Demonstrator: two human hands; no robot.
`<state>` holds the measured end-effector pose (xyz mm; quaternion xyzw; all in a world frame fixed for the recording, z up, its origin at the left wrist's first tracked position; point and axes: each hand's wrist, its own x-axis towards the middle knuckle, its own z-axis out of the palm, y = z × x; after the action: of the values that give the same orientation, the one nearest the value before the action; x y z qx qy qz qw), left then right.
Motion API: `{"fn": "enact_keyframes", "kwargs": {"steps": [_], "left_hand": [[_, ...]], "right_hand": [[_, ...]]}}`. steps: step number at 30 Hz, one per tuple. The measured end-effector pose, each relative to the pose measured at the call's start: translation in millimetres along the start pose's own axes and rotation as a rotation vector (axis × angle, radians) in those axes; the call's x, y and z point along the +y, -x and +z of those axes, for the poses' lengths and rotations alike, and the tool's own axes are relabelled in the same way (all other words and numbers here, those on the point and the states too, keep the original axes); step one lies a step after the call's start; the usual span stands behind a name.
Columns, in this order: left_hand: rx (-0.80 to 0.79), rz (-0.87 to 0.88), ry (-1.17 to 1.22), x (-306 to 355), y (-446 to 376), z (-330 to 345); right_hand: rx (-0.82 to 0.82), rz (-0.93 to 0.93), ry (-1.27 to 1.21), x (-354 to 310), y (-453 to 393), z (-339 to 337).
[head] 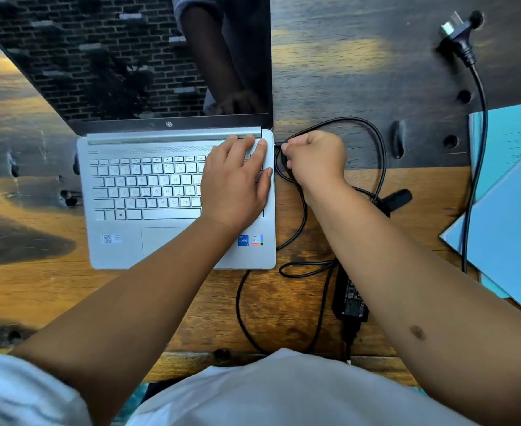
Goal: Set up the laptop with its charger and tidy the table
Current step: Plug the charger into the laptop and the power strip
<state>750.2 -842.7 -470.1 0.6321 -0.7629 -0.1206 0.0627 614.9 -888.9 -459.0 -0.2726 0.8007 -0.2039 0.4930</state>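
An open silver laptop [148,192] with a dark screen stands on the wooden table [38,287]. My left hand [237,182] lies flat with straight fingers on the right side of its keyboard. My right hand [316,159] pinches the charger's plug tip right at the laptop's right edge, near the hinge. The black charger cable [379,149] loops behind that hand. The black power brick [350,299] lies on the table under my right forearm. The wall plug [460,33] rests loose on the table at the far right.
Light blue folders and papers [511,216] lie at the right edge, with the mains cable crossing them. A small black object [399,198] sits beside my right forearm. The tabletop has dark knots and holes.
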Motion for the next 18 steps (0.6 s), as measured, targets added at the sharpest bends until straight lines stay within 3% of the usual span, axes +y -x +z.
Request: {"fn": "enact_keyframes", "kwargs": {"steps": [13,16,18], "left_hand": [[-0.137,-0.069,-0.103,4.6,2.1,-5.2],[-0.167,-0.049,-0.121,5.4,3.4,-8.3],[-0.204,-0.024,-0.152,5.2,4.2,-12.3]], "right_hand": [[-0.029,0.081,-0.158,-5.8,8.5,3.0],[-0.108,-0.016,-0.036,-7.1,11.2,-7.5],[-0.182,-0.177,0.214,-7.5,12.4,-17.7]]}}
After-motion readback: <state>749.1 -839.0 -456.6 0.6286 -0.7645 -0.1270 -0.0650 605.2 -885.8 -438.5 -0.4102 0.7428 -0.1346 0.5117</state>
